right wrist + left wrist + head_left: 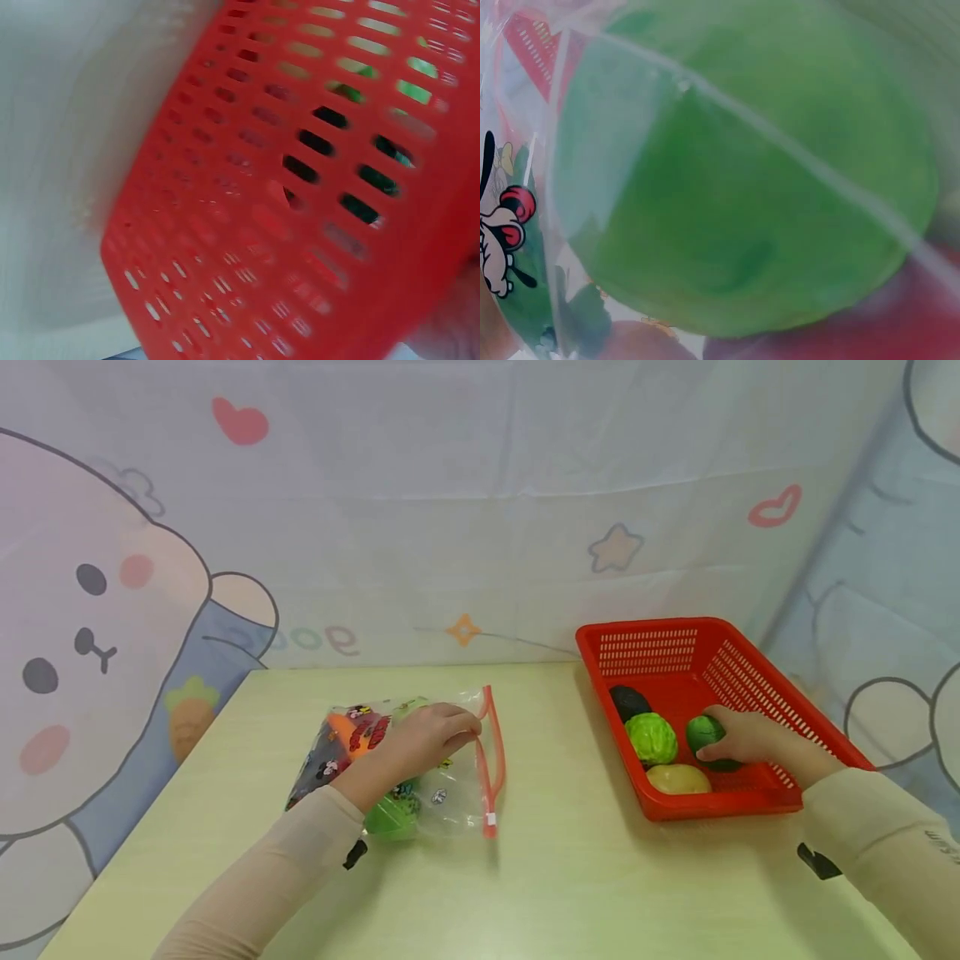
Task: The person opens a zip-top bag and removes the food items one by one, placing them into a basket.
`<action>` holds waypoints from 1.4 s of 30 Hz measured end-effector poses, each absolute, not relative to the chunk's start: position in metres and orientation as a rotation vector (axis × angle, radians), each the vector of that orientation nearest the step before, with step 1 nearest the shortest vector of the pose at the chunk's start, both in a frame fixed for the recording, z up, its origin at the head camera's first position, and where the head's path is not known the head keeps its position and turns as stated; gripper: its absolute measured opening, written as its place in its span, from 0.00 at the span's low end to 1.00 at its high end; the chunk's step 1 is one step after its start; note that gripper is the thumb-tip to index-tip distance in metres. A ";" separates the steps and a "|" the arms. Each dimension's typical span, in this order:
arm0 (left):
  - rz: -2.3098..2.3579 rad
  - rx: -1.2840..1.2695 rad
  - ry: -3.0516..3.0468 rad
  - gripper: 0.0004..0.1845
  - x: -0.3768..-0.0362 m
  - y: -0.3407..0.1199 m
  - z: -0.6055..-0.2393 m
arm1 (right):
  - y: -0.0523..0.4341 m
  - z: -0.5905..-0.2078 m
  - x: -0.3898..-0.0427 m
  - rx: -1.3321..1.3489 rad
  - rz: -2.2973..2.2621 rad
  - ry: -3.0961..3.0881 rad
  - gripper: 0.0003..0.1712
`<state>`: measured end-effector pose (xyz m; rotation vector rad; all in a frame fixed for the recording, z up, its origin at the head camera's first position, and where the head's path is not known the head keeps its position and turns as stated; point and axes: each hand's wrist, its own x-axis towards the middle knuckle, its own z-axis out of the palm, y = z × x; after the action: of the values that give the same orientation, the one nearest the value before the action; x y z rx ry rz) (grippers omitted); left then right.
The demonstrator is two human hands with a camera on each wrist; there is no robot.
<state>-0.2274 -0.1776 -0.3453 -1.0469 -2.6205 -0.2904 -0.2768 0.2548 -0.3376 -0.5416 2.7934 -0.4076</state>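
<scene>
Left hand [429, 735] pinched the edge of one clear, red-rimmed bag [457, 789] on a pale table [562, 893] before a cartoon-printed cloth [420, 535]; right hand [750, 741] curled round one rounded dark-green piece [701, 733] inside one red slotted basket [723, 807]; nearby lay one blackish piece [628, 702], one crinkled bright-green piece [651, 739], one yellowish piece [678, 779].

The counter [570, 877] is pale yellow-green. At its far right corner, the red slotted plastic basket [720, 806] holds a blackish oval item [628, 702], a vivid light-green crinkled ball [651, 739], a tan-yellow oval item [678, 779] and a deeper green rounded item [701, 733]. Toward the counter's left edge, the clear plastic zip bag [450, 797] bears multicoloured cartoon figures and red lettering; its strip [502, 762] is coral-red, its slider [491, 818] white. Orange and green show through it. Behind the counter's far edge, the whitish cloth [412, 527] carries pastel hearts and stars.
</scene>
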 end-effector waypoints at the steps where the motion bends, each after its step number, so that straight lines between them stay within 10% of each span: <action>1: -0.295 -1.049 -2.620 0.07 -0.228 -0.177 -0.345 | 0.255 -0.340 -0.277 -0.540 -0.401 2.781 0.42; 26: -0.307 -1.057 -2.612 0.07 -0.225 -0.176 -0.343 | 0.260 -0.352 -0.282 -0.462 -0.461 2.631 0.50; 42: -0.281 -1.021 -2.593 0.06 -0.222 -0.182 -0.341 | 0.157 -0.283 -0.253 -0.715 -0.549 3.078 0.26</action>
<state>-0.2224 -0.1819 -0.3413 -1.0208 -2.5928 -0.2805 -0.2531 0.1574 -0.2826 -0.7154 3.0781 -0.5487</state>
